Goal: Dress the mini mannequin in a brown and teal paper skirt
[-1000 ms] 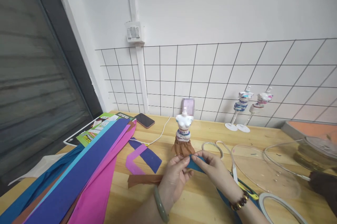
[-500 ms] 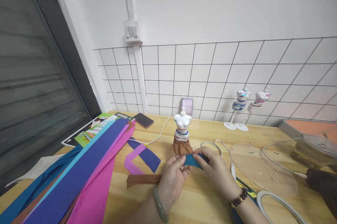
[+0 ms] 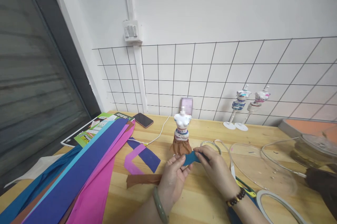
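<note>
head view, only one: pinching teal strip [image 3: 190,159] with both hands, over wooden table [image 3: 196,201]. gripping left end with left hand [image 3: 172,175], thumb against fingers. gripping farther along with right hand [image 3: 214,169], thumb and fingertips closed on the material. spanning the short gap between hands, just in front of brown skirt [image 3: 181,146] on small white mannequin [image 3: 182,121]; can't tell if touching. also see teal material [image 3: 234,215] below right wrist; can't tell if same piece. looks thin, light, soft, likely limp when unsupported. seems matte, so probably not slippery; not fragile, but likely to crease or bunch under a hard squeeze. best to take hold by edges or ends, light fingertip pinch, both hands, keeping the middle flat.
</note>
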Tool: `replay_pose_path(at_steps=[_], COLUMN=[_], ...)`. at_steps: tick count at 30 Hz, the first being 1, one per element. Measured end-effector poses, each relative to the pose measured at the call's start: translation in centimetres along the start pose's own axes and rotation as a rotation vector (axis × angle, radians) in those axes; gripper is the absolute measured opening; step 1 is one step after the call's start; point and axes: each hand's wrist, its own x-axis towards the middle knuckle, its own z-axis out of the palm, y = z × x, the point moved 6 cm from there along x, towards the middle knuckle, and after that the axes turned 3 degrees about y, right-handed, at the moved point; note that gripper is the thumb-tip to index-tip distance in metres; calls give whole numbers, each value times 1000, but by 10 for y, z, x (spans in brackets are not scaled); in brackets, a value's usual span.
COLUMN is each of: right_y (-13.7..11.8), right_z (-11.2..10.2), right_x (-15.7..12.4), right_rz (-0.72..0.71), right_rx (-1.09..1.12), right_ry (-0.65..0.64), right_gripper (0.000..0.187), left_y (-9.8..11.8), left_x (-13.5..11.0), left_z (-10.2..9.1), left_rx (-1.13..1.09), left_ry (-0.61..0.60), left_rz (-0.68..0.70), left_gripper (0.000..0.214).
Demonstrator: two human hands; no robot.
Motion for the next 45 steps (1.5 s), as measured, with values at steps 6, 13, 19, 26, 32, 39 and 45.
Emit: replay_pose_path(at_steps=[6, 13, 19, 26, 32, 39, 45], right_y=[2, 5, 8, 22, 24, -4, -61], right_z=[0, 2, 1, 5, 1, -22, -39], right_x=[1, 1, 2, -11, -10, 16, 56], right_rz=[-3, 5, 54, 208, 251, 273, 125], right_rx=[-2, 8, 39, 116, 130, 377, 315], right_ry=[15, 5, -133, -435, -350, 47, 165], right_gripper=[21, 22, 20, 19, 22, 42, 50], left_y=[0, -1, -1, -3, -3, -3, 2], left_x=[-1, 0, 0, -2, -3, 0, -2], left_z=[0, -1, -2, -4, -5, -15, -21], left_rx=[10, 8, -13, 82, 107, 138, 133], left_ry=[-1, -1, 19, 67, 47, 127, 314], left_rz=[3, -8, -10, -22, -39, -46, -17], left_gripper=[4, 4, 5, 16, 17, 17, 13])
